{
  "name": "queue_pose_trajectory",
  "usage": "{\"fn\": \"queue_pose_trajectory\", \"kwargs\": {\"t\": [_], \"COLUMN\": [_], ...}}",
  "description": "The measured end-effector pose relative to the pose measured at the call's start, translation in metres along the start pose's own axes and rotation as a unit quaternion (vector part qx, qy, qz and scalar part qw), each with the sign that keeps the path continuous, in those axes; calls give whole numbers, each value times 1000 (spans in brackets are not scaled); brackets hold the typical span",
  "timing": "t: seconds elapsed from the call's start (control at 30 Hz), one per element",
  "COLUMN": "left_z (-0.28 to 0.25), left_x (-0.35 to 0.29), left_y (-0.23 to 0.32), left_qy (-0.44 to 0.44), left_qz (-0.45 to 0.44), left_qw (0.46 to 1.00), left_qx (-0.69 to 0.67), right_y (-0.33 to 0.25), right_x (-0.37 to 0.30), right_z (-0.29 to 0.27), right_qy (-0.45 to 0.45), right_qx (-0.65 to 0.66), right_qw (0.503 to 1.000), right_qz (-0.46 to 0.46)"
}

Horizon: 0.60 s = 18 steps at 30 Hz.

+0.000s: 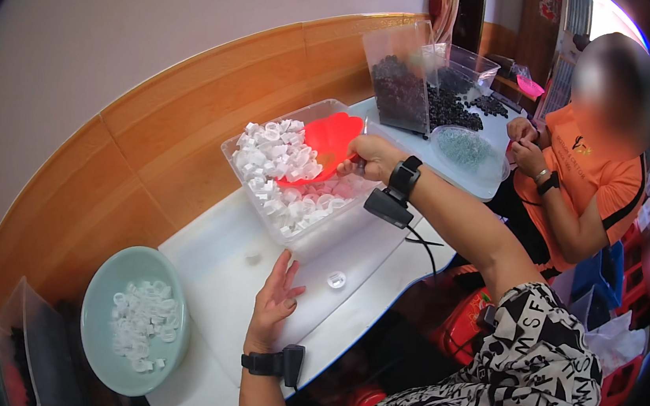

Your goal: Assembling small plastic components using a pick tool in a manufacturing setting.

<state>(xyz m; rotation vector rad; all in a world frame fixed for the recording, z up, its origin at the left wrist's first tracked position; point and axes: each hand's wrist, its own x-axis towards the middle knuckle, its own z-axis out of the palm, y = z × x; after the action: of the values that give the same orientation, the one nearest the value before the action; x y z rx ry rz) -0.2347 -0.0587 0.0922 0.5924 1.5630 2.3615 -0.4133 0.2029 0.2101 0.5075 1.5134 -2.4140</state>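
A red petal-edged plastic bowl (pixel 334 135) is tilted among the small white plastic parts (pixel 276 151) in a clear tub (pixel 263 229). My right hand (pixel 374 156) is closed at the bowl's right edge, gripping it, though the fingertips are partly hidden. A thin shiny sliver shows beside that hand; I cannot tell what it is. Just in front of the tub's near corner, my left hand (pixel 274 302) holds nothing, fingers apart above the white table. One round white part (pixel 336 280) lies on the table to the right of my left hand.
A pale green basin (pixel 90 339) with white parts stands left. Toward the right are a clear bin of black parts (pixel 400 92), loose black pieces (pixel 453 106) and a clear dish (pixel 448 172) of small greenish pieces. A person in orange (pixel 587 175) sits there, hands together. A wall runs behind.
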Motion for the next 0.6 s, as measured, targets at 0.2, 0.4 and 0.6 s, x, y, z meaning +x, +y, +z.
{"fn": "queue_pose_trajectory", "kwargs": {"t": [0.2,0.4,0.6], "left_z": [-1,-37,-56], "left_x": [-2,-7,-10], "left_y": [6,3,3], "left_qy": [89,467,567], "left_qz": [60,179,148], "left_qw": [993,866,810], "left_qx": [-58,-25,-5], "right_y": [-3,-4,-14], "right_x": [-1,-5,-28], "right_z": [-20,-23,-27], "right_qy": [-34,-10,-97], "right_qx": [4,47,39], "right_qw": [999,999,994], "right_qz": [13,-8,-11]}}
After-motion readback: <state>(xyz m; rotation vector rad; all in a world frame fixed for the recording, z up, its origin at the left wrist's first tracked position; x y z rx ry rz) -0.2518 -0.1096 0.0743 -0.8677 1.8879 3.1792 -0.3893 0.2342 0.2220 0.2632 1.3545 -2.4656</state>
